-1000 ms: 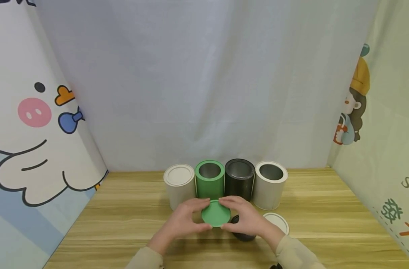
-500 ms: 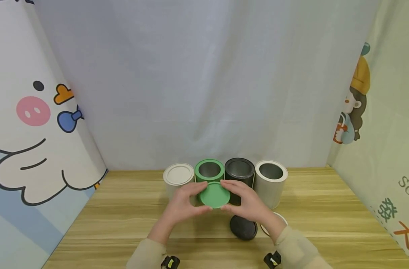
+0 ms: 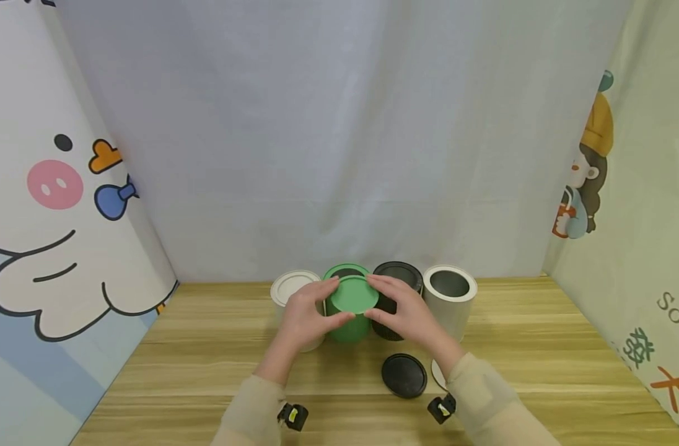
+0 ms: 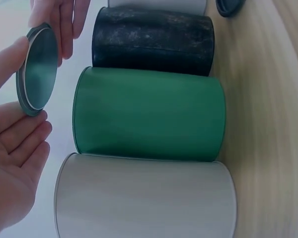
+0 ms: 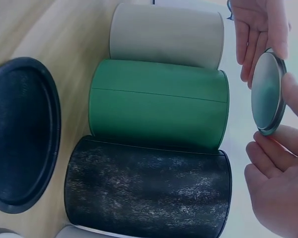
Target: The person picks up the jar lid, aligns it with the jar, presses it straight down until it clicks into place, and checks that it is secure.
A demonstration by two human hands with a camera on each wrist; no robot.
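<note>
My left hand (image 3: 306,313) and right hand (image 3: 404,310) pinch a round green lid (image 3: 355,294) by its edge from opposite sides, thumbs nearest me. In the left wrist view the lid (image 4: 41,69) is apart from the green can (image 4: 149,114), above its rim. The right wrist view likewise has a gap between lid (image 5: 267,91) and can (image 5: 159,104). From the head view, the lid overlaps the front of the green can (image 3: 347,331), whose dark opening shows behind it.
A lidded white can (image 3: 295,286) stands to the left of the green one. To its right are a black can (image 3: 398,272) and an open white can (image 3: 450,310). A black lid (image 3: 404,375) and a white lid (image 3: 438,374), partly behind my right arm, lie on the wooden table (image 3: 178,371).
Both hands have carried the green lid up and away from me, from above the table in front of the cans to over the green can. The cans have stayed put.
</note>
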